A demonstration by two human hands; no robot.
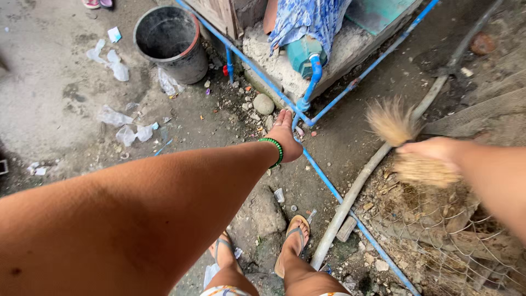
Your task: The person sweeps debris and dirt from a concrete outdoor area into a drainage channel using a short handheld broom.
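Outdoor yard w/ dirty concrete ground (49, 98) filled most of the frame, litter scattered upper left. At top centre we saw a rough concrete block (279, 66) w/ a blue patterned cloth (307, 19) draped over it, and blue pipes (329, 183) ran diagonally across the middle toward bottom right. A grey hose (356, 189) lay alongside, w/ chicken wire (449, 235) over rubble at lower right. A black bucket (171, 43) stood upper left, apart from the block.

Our left hand (285, 140) stretched out at frame centre, fingers straight and spread, holding nothing, green bead bracelet (273, 151) at the wrist; it hovered over the pipe joint, approx.

Our right hand (433, 151) at centre right was closed round a small straw broom (408, 148), motion-blurred; bristle fan stuck up left of the fist, more straw below it. We judged the broom light, dry, stiff-ish but springy at the tips, prob. sheds bits; best gripped at the bound middle where the fist sat, not the loose ends.

Our feet in sandals (293, 241) stood at bottom centre.
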